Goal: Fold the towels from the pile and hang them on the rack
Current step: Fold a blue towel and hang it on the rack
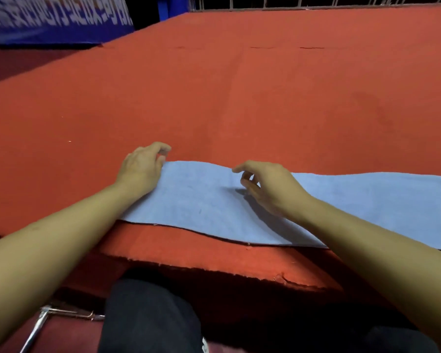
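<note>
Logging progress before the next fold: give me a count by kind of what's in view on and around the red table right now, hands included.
Towels: 1, light blue towel lying flat on the red table
Hands: 2, left hand at the towel's far left corner, right hand over its middle
Tables: 1
Blue banners: 1
Total: 5

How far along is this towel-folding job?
Early, it seems. One light blue towel lies flat along the near edge of the red table, apparently folded into a long strip. The left hand is at its far left corner, and the right hand hovers with curled fingers over its middle. No pile or rack is in view, so hanging is still left.
</note>
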`<state>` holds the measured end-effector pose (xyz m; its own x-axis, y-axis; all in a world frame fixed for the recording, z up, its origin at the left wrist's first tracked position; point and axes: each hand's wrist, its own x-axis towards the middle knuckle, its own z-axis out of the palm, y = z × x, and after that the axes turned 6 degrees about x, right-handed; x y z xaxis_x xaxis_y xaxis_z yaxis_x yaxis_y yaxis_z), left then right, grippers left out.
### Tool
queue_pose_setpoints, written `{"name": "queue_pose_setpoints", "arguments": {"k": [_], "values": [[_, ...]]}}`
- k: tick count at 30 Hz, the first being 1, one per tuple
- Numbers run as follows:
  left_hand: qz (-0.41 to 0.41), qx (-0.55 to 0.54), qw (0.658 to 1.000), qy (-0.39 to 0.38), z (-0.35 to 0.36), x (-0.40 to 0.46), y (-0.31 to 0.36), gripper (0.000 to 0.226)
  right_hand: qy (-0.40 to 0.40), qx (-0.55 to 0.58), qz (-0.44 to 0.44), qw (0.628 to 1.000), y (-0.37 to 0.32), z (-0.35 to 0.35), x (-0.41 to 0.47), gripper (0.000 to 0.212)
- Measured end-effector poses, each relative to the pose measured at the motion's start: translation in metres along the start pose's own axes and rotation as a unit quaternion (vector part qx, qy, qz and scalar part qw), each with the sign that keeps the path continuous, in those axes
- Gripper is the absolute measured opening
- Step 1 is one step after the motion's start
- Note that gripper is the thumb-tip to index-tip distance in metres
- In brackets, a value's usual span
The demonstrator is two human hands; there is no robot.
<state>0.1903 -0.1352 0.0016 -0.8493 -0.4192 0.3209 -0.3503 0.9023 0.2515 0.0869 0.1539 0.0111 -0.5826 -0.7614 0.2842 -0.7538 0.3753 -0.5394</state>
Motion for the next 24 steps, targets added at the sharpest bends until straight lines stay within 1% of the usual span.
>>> {"name": "queue_pose_setpoints", "arguments": {"k": [3,6,9,10,12,16,18,20,22,24], "values": [[-0.016,0.013,0.998,-0.059,-0.003,0.011,-0.037,0.033,-0.006,-0.019,-0.013,1.0,-0.011,0.023,0.035,0.034],[-0.001,-0.001,0.994,-0.109,-0.003,0.019,-0.057,0.031,-0.008,-0.055,0.011,0.998,-0.01,0.037,0.062,0.036],[0.029,0.001,0.993,-0.119,0.003,0.024,-0.073,0.031,-0.029,-0.111,0.053,0.992,0.0,0.046,0.074,0.04],[0.029,-0.011,0.992,-0.119,0.003,0.025,-0.076,0.031,-0.037,-0.112,0.068,0.991,0.003,0.048,0.077,0.04],[0.021,-0.05,0.992,-0.117,0.0,0.029,-0.08,0.031,-0.046,-0.078,0.084,0.992,0.006,0.047,0.081,0.038],[-0.025,-0.121,0.987,-0.098,-0.017,0.036,-0.097,0.033,-0.013,-0.009,0.08,0.997,0.001,0.038,0.097,0.042],[-0.044,-0.144,0.981,-0.12,-0.023,0.035,-0.103,0.032,-0.037,-0.014,0.09,0.995,0.0,0.038,0.099,0.045],[-0.035,-0.119,0.982,-0.141,-0.023,0.033,-0.103,0.029,-0.081,-0.035,0.1,0.991,0.001,0.04,0.097,0.047],[-0.011,-0.083,0.986,-0.145,-0.021,0.033,-0.099,0.026,-0.093,-0.039,0.106,0.989,0.003,0.038,0.094,0.047],[-0.005,-0.08,0.986,-0.146,-0.02,0.034,-0.097,0.026,-0.108,-0.053,0.118,0.986,0.006,0.028,0.092,0.047]]}}
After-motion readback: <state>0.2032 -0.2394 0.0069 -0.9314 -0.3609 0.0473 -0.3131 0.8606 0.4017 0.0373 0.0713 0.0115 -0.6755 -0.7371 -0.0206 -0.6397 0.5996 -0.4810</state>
